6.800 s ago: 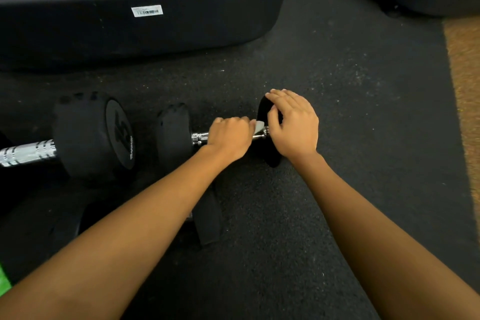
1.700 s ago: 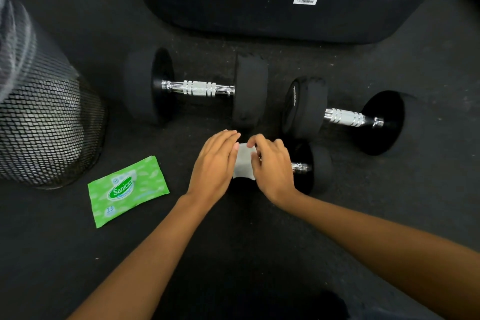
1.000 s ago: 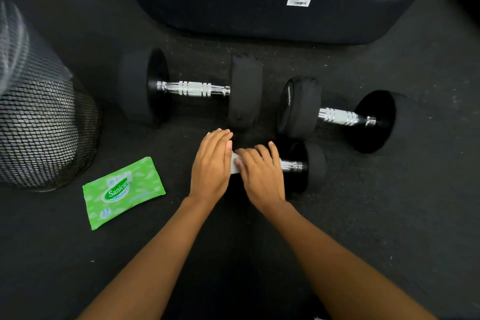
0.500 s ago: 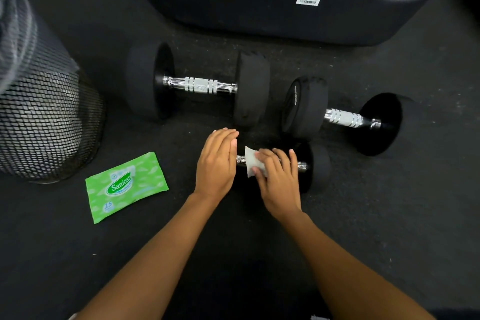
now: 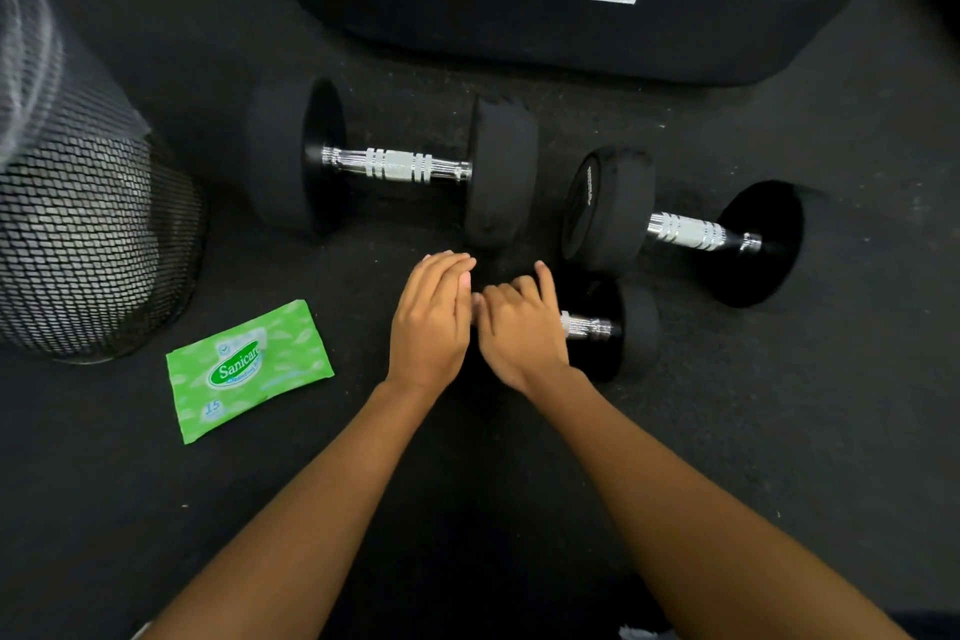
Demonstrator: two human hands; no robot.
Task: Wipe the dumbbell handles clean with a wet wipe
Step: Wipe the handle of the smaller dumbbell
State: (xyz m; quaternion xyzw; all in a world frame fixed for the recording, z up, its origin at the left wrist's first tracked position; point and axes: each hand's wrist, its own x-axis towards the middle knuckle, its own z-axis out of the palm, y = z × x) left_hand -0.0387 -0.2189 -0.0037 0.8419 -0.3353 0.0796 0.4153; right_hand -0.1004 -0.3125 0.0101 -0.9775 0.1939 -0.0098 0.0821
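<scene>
On the floor (image 5: 779, 405), near the centre, lies the small dumbbell (image 5: 636, 327); only the right end of its handle (image 5: 589, 327) shows. The right hand (image 5: 519, 327) is curled over the rest of the handle, grasping it. The wet wipe is not visible, prob. hidden under this hand. The left hand (image 5: 431, 322), fingers straight, rests flat where the left head should be, w/o gripping.

Risk: if the left hand presses too lightly, the dumbbell can roll and the wipe can bunch, leaving part of the handle dirty.

Farther lie a big dumbbell (image 5: 395, 165) and, right of it, a second big dumbbell (image 5: 685, 230). At left are the wipe pack (image 5: 247, 372) and a mesh bin (image 5: 88, 234).
</scene>
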